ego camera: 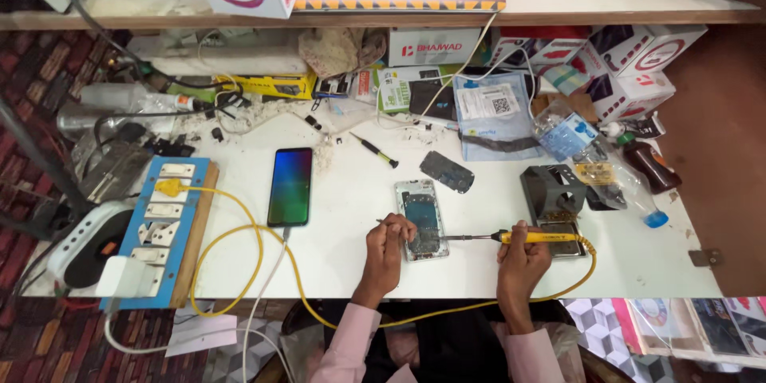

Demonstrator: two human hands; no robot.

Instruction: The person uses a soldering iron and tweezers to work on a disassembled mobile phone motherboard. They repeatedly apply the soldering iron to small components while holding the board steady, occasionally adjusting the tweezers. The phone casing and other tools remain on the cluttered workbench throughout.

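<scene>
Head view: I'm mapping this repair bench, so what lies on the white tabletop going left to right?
Blue switch board → lit phone → left hand → opened phone → right hand holding the yellow soldering iron → black iron stand → brown bottle.

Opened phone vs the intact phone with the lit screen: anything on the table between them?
Head view: nothing lies between the opened phone and the lit phone, only bare white table. The left hand sits just below that stretch, at the opened phone's edge.
</scene>
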